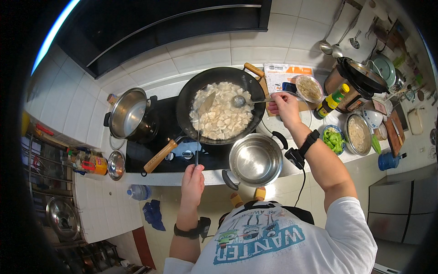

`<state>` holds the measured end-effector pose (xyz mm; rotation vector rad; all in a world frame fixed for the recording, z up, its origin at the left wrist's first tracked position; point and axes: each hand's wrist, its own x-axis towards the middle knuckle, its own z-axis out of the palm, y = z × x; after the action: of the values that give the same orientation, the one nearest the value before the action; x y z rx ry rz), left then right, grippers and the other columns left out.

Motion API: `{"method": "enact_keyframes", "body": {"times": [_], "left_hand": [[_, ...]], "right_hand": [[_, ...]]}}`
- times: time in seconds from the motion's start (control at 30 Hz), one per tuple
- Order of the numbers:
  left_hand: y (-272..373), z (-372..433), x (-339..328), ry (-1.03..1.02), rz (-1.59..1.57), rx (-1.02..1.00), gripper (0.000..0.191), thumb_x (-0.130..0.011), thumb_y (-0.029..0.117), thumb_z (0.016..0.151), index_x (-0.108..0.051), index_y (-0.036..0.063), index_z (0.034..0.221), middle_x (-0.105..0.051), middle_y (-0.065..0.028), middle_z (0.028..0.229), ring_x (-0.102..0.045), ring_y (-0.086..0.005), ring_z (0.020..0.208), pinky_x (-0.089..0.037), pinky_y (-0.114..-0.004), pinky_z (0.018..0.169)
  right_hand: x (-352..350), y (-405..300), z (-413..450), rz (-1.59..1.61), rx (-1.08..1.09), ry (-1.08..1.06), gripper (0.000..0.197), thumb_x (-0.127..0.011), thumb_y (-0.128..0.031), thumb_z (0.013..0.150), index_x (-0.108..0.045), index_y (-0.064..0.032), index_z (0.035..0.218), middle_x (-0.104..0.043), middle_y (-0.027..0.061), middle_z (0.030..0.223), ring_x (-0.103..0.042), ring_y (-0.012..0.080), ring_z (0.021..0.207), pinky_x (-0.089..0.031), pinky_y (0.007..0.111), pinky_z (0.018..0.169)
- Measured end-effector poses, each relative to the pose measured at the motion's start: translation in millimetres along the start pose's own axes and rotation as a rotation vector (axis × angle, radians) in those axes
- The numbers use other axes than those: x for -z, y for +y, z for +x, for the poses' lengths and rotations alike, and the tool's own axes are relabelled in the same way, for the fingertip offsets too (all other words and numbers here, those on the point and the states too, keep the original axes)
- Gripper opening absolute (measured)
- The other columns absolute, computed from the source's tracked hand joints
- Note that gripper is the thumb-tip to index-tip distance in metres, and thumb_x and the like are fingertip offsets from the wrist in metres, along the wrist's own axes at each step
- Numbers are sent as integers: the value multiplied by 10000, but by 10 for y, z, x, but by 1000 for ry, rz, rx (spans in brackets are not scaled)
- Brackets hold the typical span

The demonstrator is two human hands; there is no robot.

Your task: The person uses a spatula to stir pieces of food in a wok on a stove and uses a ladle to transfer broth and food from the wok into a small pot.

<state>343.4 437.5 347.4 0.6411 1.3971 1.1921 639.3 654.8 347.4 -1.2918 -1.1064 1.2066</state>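
A dark wok [184,113] stands on the black glass cooktop [137,161], full of pale sliced pieces of food [222,120] in liquid. My left hand [193,183] grips the long thin handle of a metal spatula [207,103], whose blade rests over the left part of the food. In my right hand [284,108] is the handle of a metal ladle [238,101], its bowl at the right side of the food. An empty steel pot [256,160] with dark handles sits at the counter's front edge, right of the wok's wooden long handle [160,157].
Another steel pot [128,113] stands left of the wok. On the right are a sauce bottle [331,101], a bowl of shredded food [309,88], a bowl of green vegetable pieces [333,139], a steel bowl of slices [358,135] and an electric pressure cooker [352,84]. A range hood [164,30] hangs above.
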Motion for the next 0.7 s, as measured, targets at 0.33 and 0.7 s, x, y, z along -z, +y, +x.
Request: {"method": "enact_keyframes", "body": {"times": [0.33, 0.7], "left_hand": [[22, -13, 12, 29, -37, 14, 145, -521, 219, 933, -520, 76, 913, -365, 68, 567, -281, -8, 428, -208, -178, 367], [26, -19, 51, 6, -52, -10, 166, -483, 215, 953, -536, 59, 930, -373, 57, 561, -280, -14, 414, -207, -179, 358]], "right_hand": [[-16, 10, 15, 23, 3, 24, 227, -575, -200, 892, -605, 14, 963, -625, 92, 761, -638, 167, 616, -521, 266, 526], [-23, -31, 12, 50, -4, 29, 199, -567, -179, 893, -595, 9, 951, -627, 98, 759, -638, 173, 613, -527, 273, 529]]}}
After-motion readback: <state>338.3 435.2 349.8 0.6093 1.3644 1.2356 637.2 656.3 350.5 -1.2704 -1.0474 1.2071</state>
